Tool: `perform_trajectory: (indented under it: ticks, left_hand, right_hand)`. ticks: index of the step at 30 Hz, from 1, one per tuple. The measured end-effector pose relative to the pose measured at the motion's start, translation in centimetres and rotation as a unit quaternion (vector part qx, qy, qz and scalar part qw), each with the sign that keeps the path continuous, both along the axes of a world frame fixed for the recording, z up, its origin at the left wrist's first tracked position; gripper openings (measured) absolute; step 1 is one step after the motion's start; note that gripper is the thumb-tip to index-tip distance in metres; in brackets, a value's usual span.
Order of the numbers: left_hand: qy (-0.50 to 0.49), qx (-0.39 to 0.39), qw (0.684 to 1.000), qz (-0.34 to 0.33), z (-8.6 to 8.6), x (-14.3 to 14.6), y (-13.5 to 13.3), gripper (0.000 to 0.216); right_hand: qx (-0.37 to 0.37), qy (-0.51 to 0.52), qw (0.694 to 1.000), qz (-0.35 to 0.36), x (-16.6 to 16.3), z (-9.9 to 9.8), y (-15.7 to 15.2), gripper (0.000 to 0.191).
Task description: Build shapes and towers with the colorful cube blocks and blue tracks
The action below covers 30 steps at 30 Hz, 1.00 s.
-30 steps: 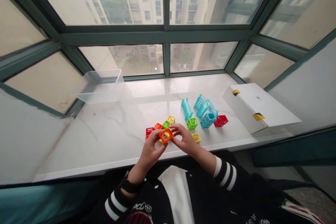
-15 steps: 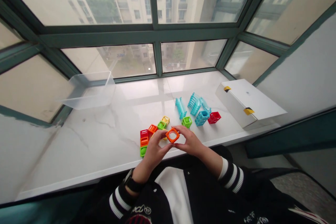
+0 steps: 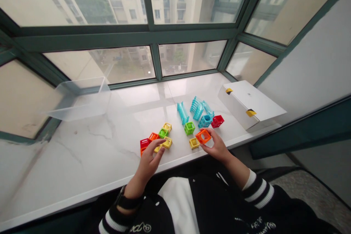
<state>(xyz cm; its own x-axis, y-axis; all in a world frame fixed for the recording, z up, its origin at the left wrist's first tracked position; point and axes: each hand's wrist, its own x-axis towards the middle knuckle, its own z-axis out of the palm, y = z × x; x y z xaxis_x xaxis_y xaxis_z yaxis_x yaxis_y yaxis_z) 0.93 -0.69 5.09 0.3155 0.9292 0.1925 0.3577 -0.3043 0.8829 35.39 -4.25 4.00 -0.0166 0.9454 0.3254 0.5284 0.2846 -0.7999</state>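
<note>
My right hand (image 3: 218,147) grips an orange cube block (image 3: 203,136) with a round opening, held just above the white sill. Beside it on the sill lies a yellow cube block (image 3: 194,143), with a green cube block (image 3: 189,128) behind. My left hand (image 3: 150,161) has its thumb and fingers apart, over a group of blocks. In that group are a red block (image 3: 144,143), an orange block (image 3: 154,136), a green block (image 3: 163,133) and yellow blocks (image 3: 167,142); the hand hides part of it.
Behind the blocks lie clear blue track pieces (image 3: 196,108), a blue cube block (image 3: 205,121) and a red cube block (image 3: 217,121). A white box (image 3: 253,102) stands at the right. A clear plastic bin (image 3: 79,104) sits at the left below the windows.
My hands have separated. The right one has carried the orange block to the right, while the left has let go of it and moved left over the grouped blocks. The view has shifted slightly.
</note>
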Motion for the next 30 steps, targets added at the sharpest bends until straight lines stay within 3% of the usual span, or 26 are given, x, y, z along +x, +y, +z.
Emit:
perform_trajectory:
  ticks: [5,9,13,30]
  left_hand:
    - [0.009,-0.004,0.998,0.060,-1.1,-2.9,0.2,0.037]
    - [0.010,-0.011,0.996,0.090,-1.6,-4.1,-0.1,0.039]
    - [0.014,-0.005,0.994,0.105,-1.0,-4.4,-0.3,0.039]
    - [0.021,0.000,0.995,0.094,-1.9,-4.4,-0.3,0.037]
  right_hand:
    - [-0.023,-0.040,0.993,-0.104,4.8,-3.8,-0.4,0.070]
    - [-0.052,-0.089,0.986,-0.129,6.4,-6.9,0.2,0.067]
    - [-0.062,-0.140,0.980,-0.126,6.7,-9.0,0.8,0.065]
    - [-0.059,-0.216,0.970,-0.099,7.0,-10.7,0.7,0.065]
